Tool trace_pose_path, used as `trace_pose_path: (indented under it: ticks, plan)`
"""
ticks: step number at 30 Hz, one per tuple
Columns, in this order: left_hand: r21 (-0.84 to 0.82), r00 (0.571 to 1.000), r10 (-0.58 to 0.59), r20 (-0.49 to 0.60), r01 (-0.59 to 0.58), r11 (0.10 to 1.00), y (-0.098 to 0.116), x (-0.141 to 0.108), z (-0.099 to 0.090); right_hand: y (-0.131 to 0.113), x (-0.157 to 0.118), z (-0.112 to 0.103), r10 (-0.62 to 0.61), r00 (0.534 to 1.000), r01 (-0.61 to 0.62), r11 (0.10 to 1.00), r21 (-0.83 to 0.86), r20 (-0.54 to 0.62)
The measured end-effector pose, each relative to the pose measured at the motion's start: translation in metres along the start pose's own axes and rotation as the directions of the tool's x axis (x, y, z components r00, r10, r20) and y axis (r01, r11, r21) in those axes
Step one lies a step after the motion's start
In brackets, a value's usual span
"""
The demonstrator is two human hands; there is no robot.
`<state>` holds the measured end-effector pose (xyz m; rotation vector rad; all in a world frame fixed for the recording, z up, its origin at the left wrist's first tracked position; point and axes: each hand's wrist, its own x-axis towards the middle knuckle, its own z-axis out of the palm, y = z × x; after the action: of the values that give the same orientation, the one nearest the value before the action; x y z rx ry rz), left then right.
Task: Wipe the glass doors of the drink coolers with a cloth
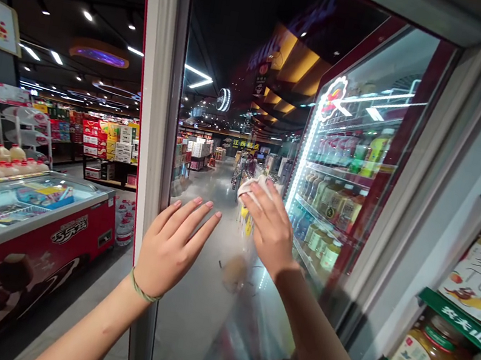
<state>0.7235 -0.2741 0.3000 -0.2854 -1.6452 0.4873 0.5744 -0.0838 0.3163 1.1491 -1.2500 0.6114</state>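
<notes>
A glass door (202,296) in a grey metal frame stands in front of me, showing a drinks cooler and the store. My right hand (273,228) is near the middle of the pane, pressing a white cloth (258,188) to the glass under its fingers. My left hand (172,250), with a thin green band round the wrist, is at the left edge of the pane beside the frame. Its fingers are spread and it holds nothing.
A red ice cream freezer (71,256) stands at the left. At the right, close to the door frame, are green-edged shelves (456,323) with bottled drinks. Stacked boxes (111,141) stand farther back at the left.
</notes>
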Motion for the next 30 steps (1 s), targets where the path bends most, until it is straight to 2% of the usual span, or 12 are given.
trace_pose_path:
  ticks: [4, 8, 9, 13, 14, 18, 19, 23, 24, 28, 30]
  plan:
    - [-0.009, 1.0, -0.011, 0.001, 0.011, 1.0, 0.0, -0.001, 0.0, -0.002, -0.002, -0.001, 0.043, 0.996, -0.046, 0.998, -0.033, -0.083]
    - [-0.041, 1.0, -0.03, 0.007, 0.03, 0.999, 0.001, -0.002, 0.0, -0.005, -0.002, -0.001, -0.028, 0.998, 0.027, 1.0, 0.014, 0.06]
    - [-0.044, 0.999, -0.031, 0.011, 0.032, 0.999, 0.001, -0.002, 0.0, -0.004, 0.0, -0.001, -0.021, 0.998, 0.02, 1.0, 0.013, 0.062]
    - [-0.037, 0.999, -0.027, 0.019, 0.028, 0.999, 0.0, -0.003, 0.0, 0.0, 0.001, -0.001, 0.075, 0.994, -0.08, 0.996, -0.047, -0.083]
    - [-0.036, 0.999, -0.026, 0.019, 0.027, 0.999, 0.0, -0.003, 0.0, -0.001, -0.001, -0.001, 0.076, 0.993, -0.081, 0.995, -0.052, -0.087]
    - [-0.036, 1.0, -0.014, 0.024, 0.015, 0.999, 0.0, -0.003, -0.001, -0.005, -0.008, -0.002, -0.008, 0.998, 0.008, 1.0, -0.007, 0.054]
    - [-0.034, 1.0, -0.012, 0.024, 0.013, 0.999, -0.001, -0.003, -0.001, -0.003, -0.009, -0.002, -0.007, 0.998, 0.007, 1.0, -0.007, 0.055]
    - [-0.023, 1.0, -0.021, 0.016, 0.022, 1.0, 0.001, -0.003, 0.0, 0.004, -0.019, -0.006, 0.116, 0.985, -0.125, 0.99, -0.062, -0.131]
    - [-0.019, 1.0, -0.021, 0.016, 0.021, 1.0, 0.001, -0.003, 0.0, 0.004, -0.022, -0.007, 0.119, 0.984, -0.128, 0.99, -0.06, -0.136]
    - [-0.001, 1.0, -0.007, 0.022, 0.007, 1.0, 0.001, -0.002, 0.001, 0.001, -0.023, -0.007, 0.0, 0.999, -0.001, 1.0, 0.008, 0.039]
    - [-0.004, 1.0, -0.008, 0.024, 0.008, 1.0, 0.001, -0.002, 0.0, 0.0, -0.019, -0.006, 0.018, 1.0, -0.018, 1.0, -0.004, 0.004]
